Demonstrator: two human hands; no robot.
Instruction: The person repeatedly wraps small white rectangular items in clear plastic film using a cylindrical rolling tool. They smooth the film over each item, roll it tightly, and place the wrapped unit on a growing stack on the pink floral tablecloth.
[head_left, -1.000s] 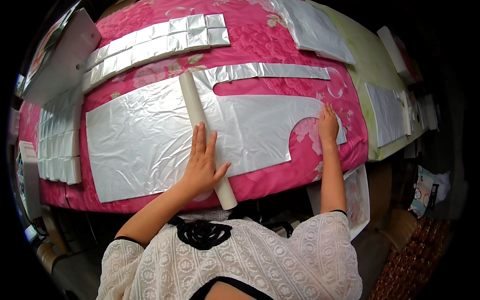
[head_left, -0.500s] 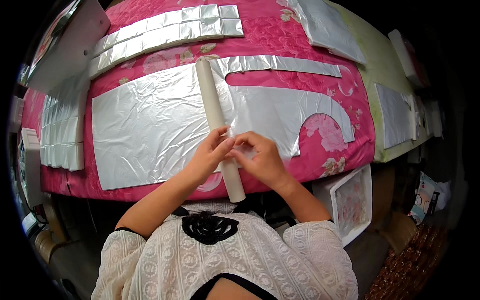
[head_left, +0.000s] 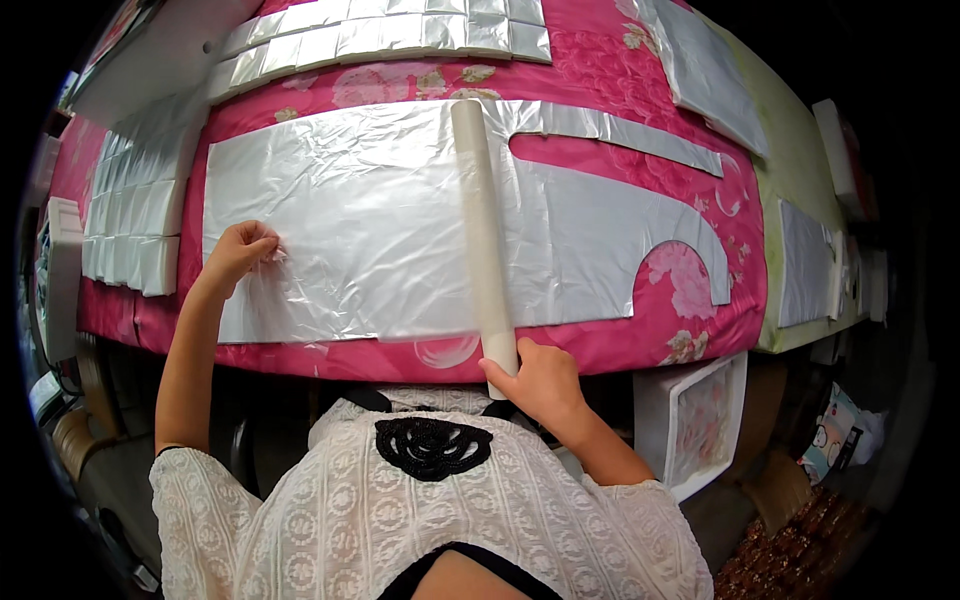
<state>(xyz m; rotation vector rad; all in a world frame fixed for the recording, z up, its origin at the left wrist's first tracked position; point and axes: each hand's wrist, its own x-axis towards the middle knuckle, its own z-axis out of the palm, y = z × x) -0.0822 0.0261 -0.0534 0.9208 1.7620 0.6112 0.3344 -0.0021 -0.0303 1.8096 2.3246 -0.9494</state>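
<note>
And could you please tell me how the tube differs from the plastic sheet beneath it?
The tube is long and rounded, while the plastic sheet is flat, with curved cutouts toward its right side. The tube is dull beige; the sheet is shiny and silvery white. The tube is narrow and juts past the table's near edge, whereas the sheet is far broader and lies spread over the tabletop. Both are pale.

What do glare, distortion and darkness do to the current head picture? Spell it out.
In the head view, glare streaks the wrinkled, shiny sheet and whitens patches of the folded packets; in the head view, the fisheye bows the near edge of the pink cloth; in the head view, the corners go black and the far right margin is too dark for detail.
</note>
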